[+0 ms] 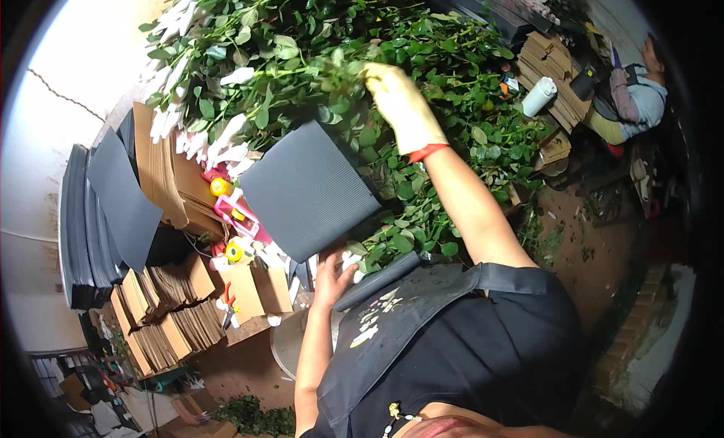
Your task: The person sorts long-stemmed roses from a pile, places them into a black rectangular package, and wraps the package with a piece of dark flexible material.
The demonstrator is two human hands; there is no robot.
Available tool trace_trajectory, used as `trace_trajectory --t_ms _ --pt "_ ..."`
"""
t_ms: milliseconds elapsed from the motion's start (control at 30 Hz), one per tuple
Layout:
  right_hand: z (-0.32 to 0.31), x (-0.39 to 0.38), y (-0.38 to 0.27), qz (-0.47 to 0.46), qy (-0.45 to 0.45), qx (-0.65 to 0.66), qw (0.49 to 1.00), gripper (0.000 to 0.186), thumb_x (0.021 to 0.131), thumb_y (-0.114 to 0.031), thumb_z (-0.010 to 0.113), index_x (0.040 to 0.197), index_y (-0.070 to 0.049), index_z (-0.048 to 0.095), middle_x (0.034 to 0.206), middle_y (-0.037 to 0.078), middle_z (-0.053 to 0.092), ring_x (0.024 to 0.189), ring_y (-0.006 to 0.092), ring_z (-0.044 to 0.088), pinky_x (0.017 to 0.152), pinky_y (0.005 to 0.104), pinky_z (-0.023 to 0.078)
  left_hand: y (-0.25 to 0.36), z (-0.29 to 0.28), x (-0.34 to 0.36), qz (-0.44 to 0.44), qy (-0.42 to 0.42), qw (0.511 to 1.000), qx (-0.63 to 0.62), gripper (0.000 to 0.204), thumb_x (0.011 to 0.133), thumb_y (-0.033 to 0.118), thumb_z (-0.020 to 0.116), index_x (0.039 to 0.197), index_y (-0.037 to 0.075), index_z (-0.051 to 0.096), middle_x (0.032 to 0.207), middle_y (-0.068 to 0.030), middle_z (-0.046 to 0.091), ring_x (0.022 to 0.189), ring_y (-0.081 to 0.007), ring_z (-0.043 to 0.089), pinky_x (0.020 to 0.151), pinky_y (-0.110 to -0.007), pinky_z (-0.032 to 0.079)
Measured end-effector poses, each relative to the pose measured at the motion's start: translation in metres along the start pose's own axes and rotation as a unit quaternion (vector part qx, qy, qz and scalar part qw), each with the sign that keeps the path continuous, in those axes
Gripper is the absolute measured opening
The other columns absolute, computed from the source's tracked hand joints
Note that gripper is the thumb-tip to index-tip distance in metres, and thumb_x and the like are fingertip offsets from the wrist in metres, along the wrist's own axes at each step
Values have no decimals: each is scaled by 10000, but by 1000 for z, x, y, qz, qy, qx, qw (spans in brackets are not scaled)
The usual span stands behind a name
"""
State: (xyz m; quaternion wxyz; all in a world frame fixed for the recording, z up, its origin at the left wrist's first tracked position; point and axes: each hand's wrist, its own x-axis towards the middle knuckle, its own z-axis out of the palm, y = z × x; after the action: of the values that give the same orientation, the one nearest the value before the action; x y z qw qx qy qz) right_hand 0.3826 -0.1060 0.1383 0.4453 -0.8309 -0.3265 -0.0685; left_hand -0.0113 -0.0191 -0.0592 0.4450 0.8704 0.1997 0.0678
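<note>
My right hand [402,112], in a pale yellow glove with a red cuff, stretches over a large heap of leafy rose stems [467,99]. Its fingers are closed at a leafy stem [309,71], whose leaves are blurred by motion there. My bare left hand [330,281] rests low by the near edge of a dark grey corrugated sheet [309,189]. Thumb and fingers are apart, though the fingertips are partly hidden. White-wrapped flower heads [172,84] stick out at the heap's left side. A dark roll [385,280] lies between my left hand and my apron.
Stacked cardboard pieces [170,317] and dark sheets [121,182] stand at the left. Orange-handled pliers [228,306], yellow tape rolls [234,251] and a pink tape dispenser [240,216] lie near the grey sheet. Another person [633,99] sits far right, beside a white roll [539,96].
</note>
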Motion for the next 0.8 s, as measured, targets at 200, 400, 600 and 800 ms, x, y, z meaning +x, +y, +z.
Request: trace_trajectory --t_ms 200,400,600,800 --pt "-130 -61 2 -138 -151 112 972 409 951 124 556 1306 -50 662 1316 77 690 1238 198 642 1094 346 494 5 4 10 -17 21 999 -25 376 943 302 764 1185 16 733 1007 -205 755 952 -363 720 878 -414 562" --pt "-130 -149 77 -33 -376 -72 923 245 985 -7 578 1161 -57 742 1184 126 745 1109 276 698 941 379 566 -29 29 11 3 78 975 -207 270 934 74 778 1185 8 704 1108 -95 749 1000 -169 706 901 -312 554" --pt "-84 -186 90 -35 -348 -95 932 210 972 -164 640 1093 -26 740 1025 186 744 969 360 715 863 428 566 -14 22 14 24 119 983 -140 683 866 -1 798 1446 53 441 1153 -109 669 1006 -207 678 932 -338 556" --pt "-85 -134 43 9 -524 -282 803 298 985 -207 600 1238 -90 705 1200 154 730 1069 336 704 950 423 567 7 13 15 22 135 991 -5 369 831 89 856 1153 2 700 1161 -150 704 1286 -332 468 1038 -431 463"
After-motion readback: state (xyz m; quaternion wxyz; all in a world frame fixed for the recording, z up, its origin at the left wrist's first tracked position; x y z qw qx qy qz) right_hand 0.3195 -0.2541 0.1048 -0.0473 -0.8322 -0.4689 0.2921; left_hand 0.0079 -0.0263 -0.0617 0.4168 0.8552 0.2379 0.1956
